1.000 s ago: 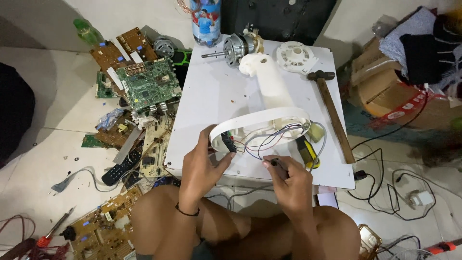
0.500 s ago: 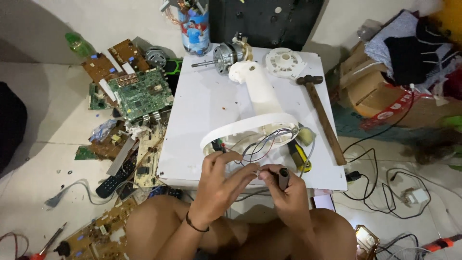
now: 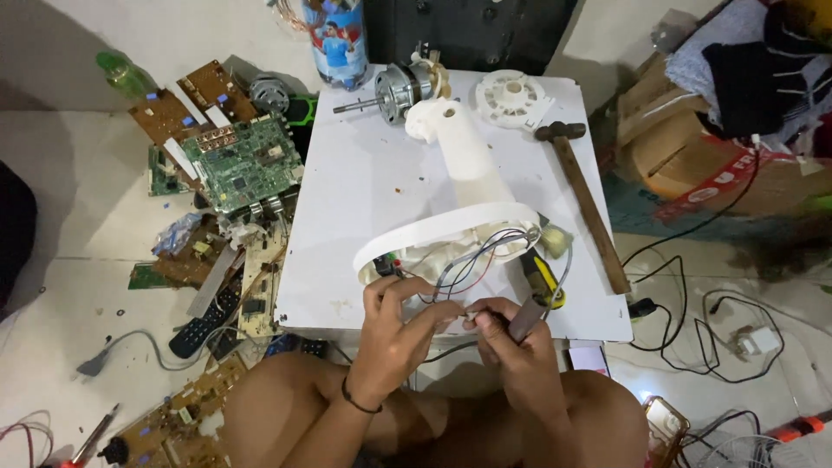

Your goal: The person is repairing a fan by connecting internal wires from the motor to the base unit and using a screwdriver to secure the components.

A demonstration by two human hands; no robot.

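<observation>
A white plastic fan stand [image 3: 459, 173] lies on its side on the white table [image 3: 364, 199], its hollow base facing me with coloured wires [image 3: 472, 260] spilling out. My left hand [image 3: 403, 316] pinches a wire from that bundle near the table's front edge. My right hand [image 3: 511, 338] meets it there, gripping a small dark tool [image 3: 526, 317] and touching the same wire end. A yellow-handled screwdriver [image 3: 544, 282] rests just behind my right hand.
A hammer [image 3: 585, 195], a fan motor [image 3: 403, 85] and a round white fan part [image 3: 513, 97] lie on the table's far side. Circuit boards [image 3: 243, 165] and remotes litter the floor at left. Cables [image 3: 702, 312] and a cardboard box [image 3: 693, 147] sit at right.
My left hand left the base's rim and came together with my right hand over a wire at the front edge. The view shifted slightly.
</observation>
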